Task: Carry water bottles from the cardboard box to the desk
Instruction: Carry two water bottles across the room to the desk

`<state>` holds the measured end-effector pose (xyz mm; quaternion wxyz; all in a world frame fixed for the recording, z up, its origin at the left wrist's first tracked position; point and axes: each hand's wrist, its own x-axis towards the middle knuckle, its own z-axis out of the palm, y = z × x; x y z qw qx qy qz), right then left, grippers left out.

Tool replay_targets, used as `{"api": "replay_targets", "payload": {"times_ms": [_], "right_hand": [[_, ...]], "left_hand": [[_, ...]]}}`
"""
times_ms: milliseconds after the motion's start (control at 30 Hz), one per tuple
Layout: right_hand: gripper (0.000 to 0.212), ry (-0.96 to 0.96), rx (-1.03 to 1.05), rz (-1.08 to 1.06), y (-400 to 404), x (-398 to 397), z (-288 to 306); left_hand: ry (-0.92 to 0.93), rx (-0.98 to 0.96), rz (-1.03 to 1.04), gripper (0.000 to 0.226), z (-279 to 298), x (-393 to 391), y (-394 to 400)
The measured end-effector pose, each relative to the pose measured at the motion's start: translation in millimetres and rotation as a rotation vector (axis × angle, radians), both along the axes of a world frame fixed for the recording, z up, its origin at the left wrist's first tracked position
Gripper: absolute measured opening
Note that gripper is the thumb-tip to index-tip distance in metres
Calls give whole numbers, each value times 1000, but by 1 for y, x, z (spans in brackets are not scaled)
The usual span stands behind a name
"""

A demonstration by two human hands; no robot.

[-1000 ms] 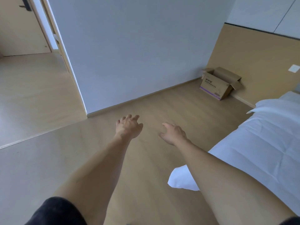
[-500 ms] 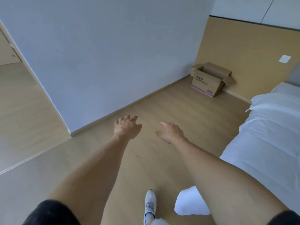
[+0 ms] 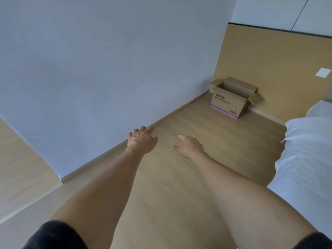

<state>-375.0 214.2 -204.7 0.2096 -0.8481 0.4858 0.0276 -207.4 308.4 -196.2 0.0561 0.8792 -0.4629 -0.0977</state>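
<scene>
Hands: we stretch both arms out ahead of us, palms down above the wooden floor (image 3: 179, 186), neither touching anything.
Left hand: our left hand (image 3: 142, 141) hovers with its fingers spread and relaxed, holding nothing, its fingertips over the line where the floor meets the grey wall (image 3: 107, 69).
Right hand: our right hand (image 3: 190, 146) hangs just beside the left, a narrow strip of floor between them; its fingers are loose and apart, thumb turned inward, and it too is empty.
Sleeves: dark short sleeves (image 3: 53, 234) show at the bottom edge on both arms.
Cardboard box: the cardboard box (image 3: 231, 101) stands on the floor in the far corner, well apart from our hands, its top flaps folded open. Its back is against the tan wood wall panel (image 3: 269, 60) and its left end is near the grey wall. Dark print and a purple stripe mark its front face.
Water bottles: we cannot see into the box from this angle, so we cannot tell whether bottles are inside.
Bed: a bed with white bedding (image 3: 309, 159) fills the right side, with a pillow (image 3: 319, 109) at its far end near the panel.
Wall plate: a small white square plate (image 3: 323, 77) sits on the wood panel above the pillow.
</scene>
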Motion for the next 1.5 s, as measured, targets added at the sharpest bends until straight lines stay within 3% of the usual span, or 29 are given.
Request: {"api": "replay_targets", "payload": {"times_ms": [367,800,1167,1500], "right_hand": [[64,42,-3,-182,-141,32,-7],[64,107,-19,-428,-323,130,9],[62,118,23,-549,-438,144,-11],[65,47,87,-556,-629,148,-28]], "left_hand": [[26,0,-195,50,-19,55,-176],[80,-9,-457,50,-12,158,-402],[88,38,-582,50,-28,172,-535],[47,57,-618,51,-34,177,-724]]}}
